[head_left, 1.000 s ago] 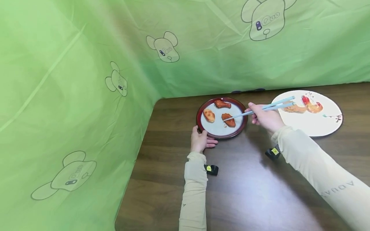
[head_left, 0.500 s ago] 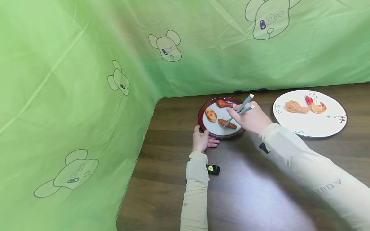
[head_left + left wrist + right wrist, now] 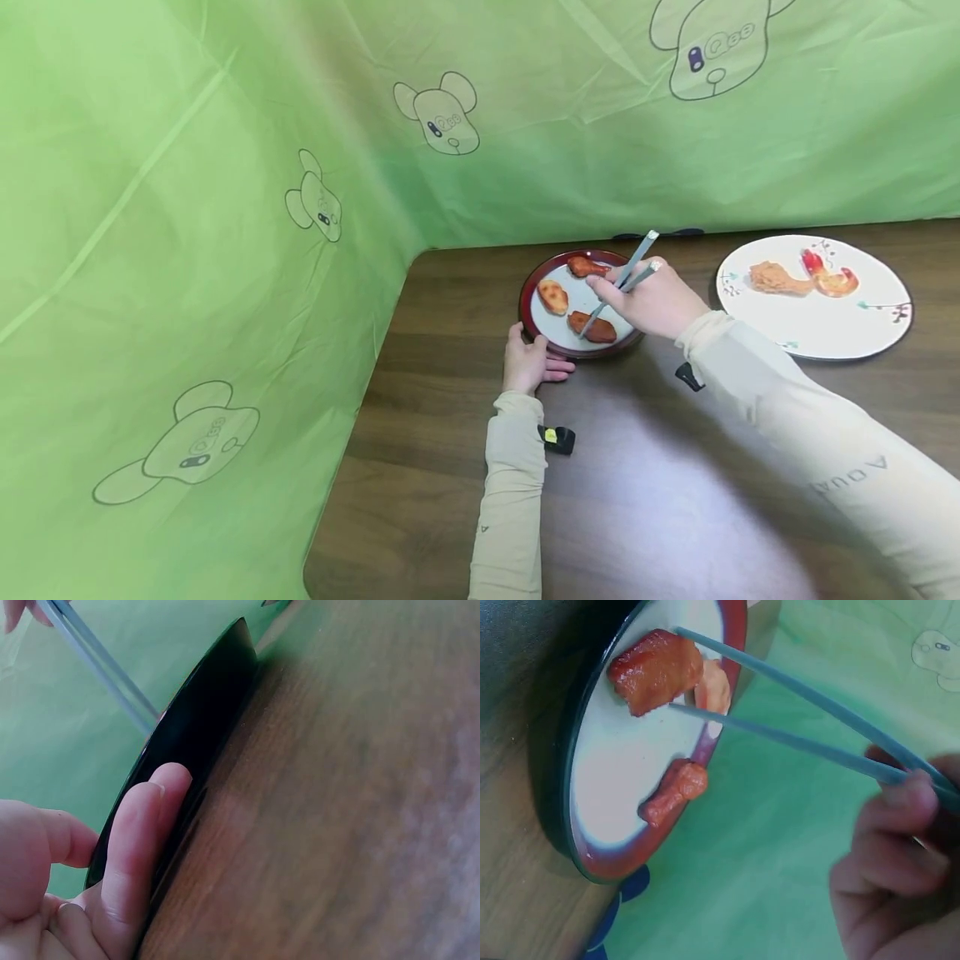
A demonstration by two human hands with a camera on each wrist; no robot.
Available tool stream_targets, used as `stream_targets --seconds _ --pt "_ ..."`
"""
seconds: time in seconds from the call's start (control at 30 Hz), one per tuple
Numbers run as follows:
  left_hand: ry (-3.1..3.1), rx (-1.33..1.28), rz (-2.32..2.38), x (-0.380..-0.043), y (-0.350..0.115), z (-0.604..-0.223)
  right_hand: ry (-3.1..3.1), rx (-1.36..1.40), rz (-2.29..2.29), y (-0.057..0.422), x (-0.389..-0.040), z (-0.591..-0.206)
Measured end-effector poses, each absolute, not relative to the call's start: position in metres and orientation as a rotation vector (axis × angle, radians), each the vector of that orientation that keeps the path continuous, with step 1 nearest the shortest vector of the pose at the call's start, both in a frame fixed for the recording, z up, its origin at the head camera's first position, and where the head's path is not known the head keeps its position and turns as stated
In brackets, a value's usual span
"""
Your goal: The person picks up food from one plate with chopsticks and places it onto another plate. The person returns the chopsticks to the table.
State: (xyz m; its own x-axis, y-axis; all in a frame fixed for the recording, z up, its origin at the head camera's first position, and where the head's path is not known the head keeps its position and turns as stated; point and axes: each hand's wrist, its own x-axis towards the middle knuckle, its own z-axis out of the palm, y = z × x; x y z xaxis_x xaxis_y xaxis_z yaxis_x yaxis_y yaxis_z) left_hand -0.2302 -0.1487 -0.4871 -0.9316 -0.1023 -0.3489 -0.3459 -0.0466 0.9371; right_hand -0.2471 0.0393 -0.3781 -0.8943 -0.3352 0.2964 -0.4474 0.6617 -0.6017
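Note:
The left hand (image 3: pixel 525 364) grips the near left edge of a round plate with a dark red rim (image 3: pixel 527 310). Its fingers press the plate's dark outside in the left wrist view, the thumb near the edge. Pale blue chopsticks (image 3: pixel 795 746) are held in the right hand (image 3: pixel 660 302), above the plate's right side. Their tips stand apart at a glossy brown piece of meat (image 3: pixel 656 671), which lies on the plate; firm contact cannot be told. Also on this plate are a reddish drumstick (image 3: pixel 585 266) and a browned oval piece of food (image 3: pixel 552 297).
A white oval plate (image 3: pixel 832 329) with a floral pattern stands to the right, bearing a fried drumstick (image 3: pixel 776 278) and a shrimp (image 3: pixel 836 282). Green cloth (image 3: pixel 540 183) hangs along the back and left of the wooden table (image 3: pixel 420 367).
The right hand has moved left over the round plate, bringing the chopsticks steeper. The brown meat was turned narrower half a second ago and now shows its broad face. The left hand stays at the rim.

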Motion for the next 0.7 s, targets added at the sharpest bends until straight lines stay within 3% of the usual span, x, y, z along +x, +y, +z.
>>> stream_targets --seconds 0.7 --pt "2.034 -0.486 2.109 -0.234 -0.15 -0.492 -2.801 0.259 0.841 0.05 -0.263 -0.36"
